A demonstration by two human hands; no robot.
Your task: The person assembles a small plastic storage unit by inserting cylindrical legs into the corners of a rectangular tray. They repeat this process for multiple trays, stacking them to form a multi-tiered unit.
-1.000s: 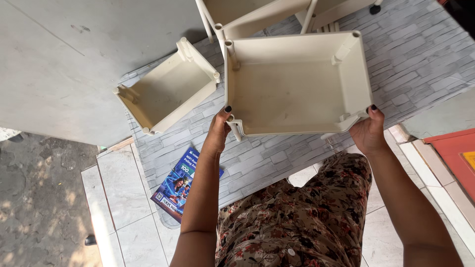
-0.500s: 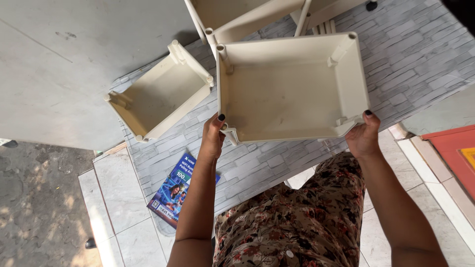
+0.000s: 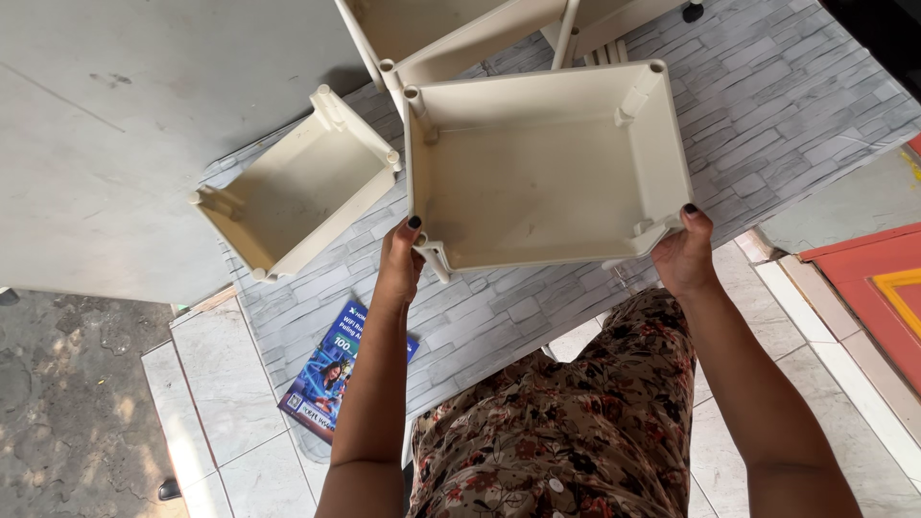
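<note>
1. While both hands grip it, the large cream tray (image 3: 547,163) hangs over the brick-patterned mat (image 3: 767,105), its open side facing the camera.
2. The left hand (image 3: 399,257) clasps the near-left corner; the right hand (image 3: 683,251) clasps the near-right.
3. The tray's long axis runs from 9 to 3 o'clock between the hands, each equally near.
4. A smaller tray (image 3: 297,192) lies at 9 o'clock.

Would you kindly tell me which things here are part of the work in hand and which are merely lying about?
In hand:
- large cream tray, gripped at its near corners by left hand and right hand
- smaller cream tray beside it
- cream frame pieces beyond

Lying about:
- blue leaflet on the floor tiles
- brick-pattern mat
</note>
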